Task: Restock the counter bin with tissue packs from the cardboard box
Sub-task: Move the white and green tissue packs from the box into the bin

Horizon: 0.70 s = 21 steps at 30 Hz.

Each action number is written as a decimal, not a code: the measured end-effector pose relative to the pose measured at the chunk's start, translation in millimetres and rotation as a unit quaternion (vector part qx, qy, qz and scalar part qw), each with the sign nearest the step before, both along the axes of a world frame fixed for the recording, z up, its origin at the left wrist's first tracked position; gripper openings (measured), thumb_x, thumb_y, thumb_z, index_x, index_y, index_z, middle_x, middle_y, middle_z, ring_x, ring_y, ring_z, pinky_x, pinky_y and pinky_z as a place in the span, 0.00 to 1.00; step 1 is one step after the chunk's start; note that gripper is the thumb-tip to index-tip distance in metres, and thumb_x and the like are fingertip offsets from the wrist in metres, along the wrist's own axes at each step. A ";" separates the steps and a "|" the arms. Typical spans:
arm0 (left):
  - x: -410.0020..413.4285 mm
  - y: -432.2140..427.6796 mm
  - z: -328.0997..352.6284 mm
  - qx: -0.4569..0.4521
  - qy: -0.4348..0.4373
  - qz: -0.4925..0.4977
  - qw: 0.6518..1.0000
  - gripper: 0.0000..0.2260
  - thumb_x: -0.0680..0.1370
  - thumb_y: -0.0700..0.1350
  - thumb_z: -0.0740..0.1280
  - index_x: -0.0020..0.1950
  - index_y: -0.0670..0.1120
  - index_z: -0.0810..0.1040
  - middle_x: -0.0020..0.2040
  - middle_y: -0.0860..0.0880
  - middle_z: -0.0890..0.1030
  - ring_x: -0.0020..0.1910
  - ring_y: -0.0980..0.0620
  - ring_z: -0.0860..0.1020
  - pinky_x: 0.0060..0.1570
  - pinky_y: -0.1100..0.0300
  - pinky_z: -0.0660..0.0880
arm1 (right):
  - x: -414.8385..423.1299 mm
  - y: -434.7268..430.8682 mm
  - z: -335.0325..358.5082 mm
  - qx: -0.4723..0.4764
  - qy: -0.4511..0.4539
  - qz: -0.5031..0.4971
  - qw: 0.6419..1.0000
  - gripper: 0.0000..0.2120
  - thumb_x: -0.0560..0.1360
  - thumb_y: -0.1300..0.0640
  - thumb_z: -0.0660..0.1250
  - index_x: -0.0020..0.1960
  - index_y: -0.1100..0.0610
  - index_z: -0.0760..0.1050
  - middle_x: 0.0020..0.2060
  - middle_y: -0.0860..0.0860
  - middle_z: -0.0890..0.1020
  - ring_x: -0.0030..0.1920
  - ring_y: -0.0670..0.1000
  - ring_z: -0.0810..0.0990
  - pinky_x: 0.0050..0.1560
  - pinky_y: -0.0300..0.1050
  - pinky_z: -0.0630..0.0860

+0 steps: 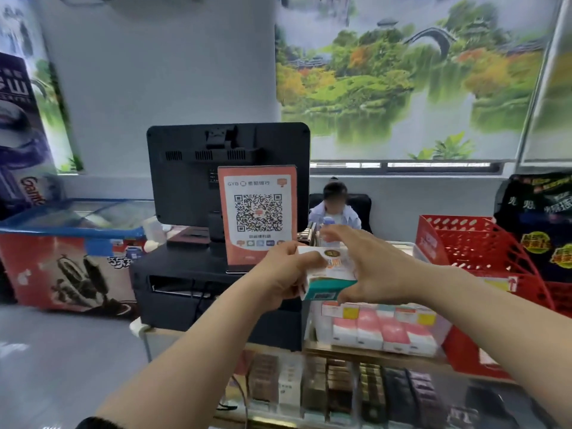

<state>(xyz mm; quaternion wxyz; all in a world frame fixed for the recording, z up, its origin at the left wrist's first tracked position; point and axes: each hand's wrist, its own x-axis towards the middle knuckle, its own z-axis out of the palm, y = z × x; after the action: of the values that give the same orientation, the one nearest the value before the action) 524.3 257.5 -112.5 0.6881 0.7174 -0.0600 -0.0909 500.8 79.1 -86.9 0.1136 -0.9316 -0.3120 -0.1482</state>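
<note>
A printed landscape blind of green hills and an arched bridge filled the upper right wall. At the far left stood a chest freezer with a blue-rimmed glass lid and an ice-cream picture on its front. At centre, the back of a black monitor rose from a black stand. A red wire basket rack sat at the right. Below, a glass counter showed rows of small boxes inside. On top of it rested a clear counter bin holding a row of pink and white tissue packs. An orange QR code sign leaned against the monitor. Two bare arms reached forward. The left hand gripped a white and teal tissue pack in the air just above the bin. The right hand lay open, fingers spread, against the pack's right side.
</note>
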 end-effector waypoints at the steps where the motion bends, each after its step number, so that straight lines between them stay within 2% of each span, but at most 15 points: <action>1: 6.1 -2.5 -0.5 -0.003 0.003 -0.004 1.000 0.12 0.72 0.40 0.72 0.53 0.46 0.76 0.47 0.42 0.85 0.47 0.43 0.84 0.55 0.44 0.78 | 5.2 -2.5 -0.7 0.006 0.008 0.000 1.000 0.43 0.62 0.47 0.76 0.68 0.43 0.53 0.66 0.45 0.68 0.58 0.44 0.68 0.57 0.37 0.65; 3: 17.4 -9.2 -1.5 -0.001 0.004 -0.009 1.000 0.12 0.71 0.40 0.72 0.53 0.46 0.76 0.46 0.43 0.85 0.45 0.44 0.84 0.53 0.45 0.78 | 16.2 -8.5 -2.0 0.009 0.020 -0.002 1.000 0.41 0.62 0.47 0.76 0.67 0.43 0.55 0.63 0.44 0.70 0.56 0.44 0.71 0.54 0.36 0.68; 6: 33.1 -22.6 -2.5 0.001 0.003 -0.005 1.000 0.15 0.71 0.43 0.74 0.55 0.44 0.76 0.47 0.41 0.85 0.47 0.42 0.84 0.54 0.45 0.77 | 38.0 -22.0 -2.6 0.008 0.031 -0.006 0.999 0.38 0.62 0.46 0.76 0.64 0.44 0.58 0.58 0.43 0.73 0.52 0.44 0.75 0.50 0.34 0.72; 9: 49.6 -36.4 -1.9 -0.002 -0.022 0.037 0.999 0.16 0.73 0.52 0.72 0.56 0.46 0.75 0.42 0.45 0.82 0.35 0.52 0.79 0.41 0.55 0.76 | 69.2 -43.1 -3.1 0.013 0.044 -0.016 0.999 0.35 0.63 0.47 0.76 0.62 0.44 0.59 0.54 0.43 0.73 0.50 0.44 0.77 0.45 0.32 0.72; 10: 55.4 -40.1 -0.8 0.008 -0.037 0.064 0.997 0.17 0.73 0.54 0.71 0.56 0.48 0.75 0.43 0.47 0.81 0.35 0.54 0.77 0.40 0.57 0.74 | 81.8 -51.4 -4.0 0.015 0.049 -0.027 0.998 0.35 0.63 0.47 0.76 0.61 0.44 0.59 0.54 0.43 0.74 0.49 0.45 0.77 0.44 0.33 0.73; 13: 70.6 -49.8 4.2 0.017 -0.080 0.127 0.988 0.15 0.74 0.57 0.68 0.56 0.50 0.76 0.48 0.51 0.79 0.43 0.54 0.76 0.49 0.56 0.76 | 124.0 -75.9 -10.5 0.026 0.070 -0.066 0.995 0.31 0.64 0.48 0.76 0.58 0.47 0.60 0.50 0.43 0.75 0.47 0.46 0.79 0.42 0.36 0.76; 16: 80.4 -58.6 10.8 0.017 -0.116 0.162 0.980 0.08 0.75 0.54 0.67 0.51 0.53 0.77 0.48 0.53 0.80 0.48 0.54 0.78 0.57 0.51 0.76 | 167.0 -93.9 -27.9 0.014 0.086 -0.088 0.992 0.30 0.62 0.48 0.76 0.55 0.46 0.60 0.49 0.44 0.75 0.46 0.46 0.78 0.42 0.38 0.75; 21: 95.1 -69.6 13.3 0.009 -0.160 0.184 0.970 0.06 0.75 0.53 0.68 0.49 0.53 0.80 0.46 0.54 0.83 0.46 0.57 0.79 0.52 0.57 0.77 | 228.5 -102.8 -73.1 -0.033 0.111 -0.128 0.985 0.35 0.60 0.43 0.75 0.61 0.47 0.61 0.57 0.50 0.73 0.53 0.52 0.73 0.52 0.48 0.74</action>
<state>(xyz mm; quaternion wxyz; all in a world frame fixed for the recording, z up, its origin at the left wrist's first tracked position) 619.4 187.9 -99.2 0.6680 0.7274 -0.0358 0.1530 729.4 -23.7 -160.1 0.0970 -0.9777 -0.1804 -0.0470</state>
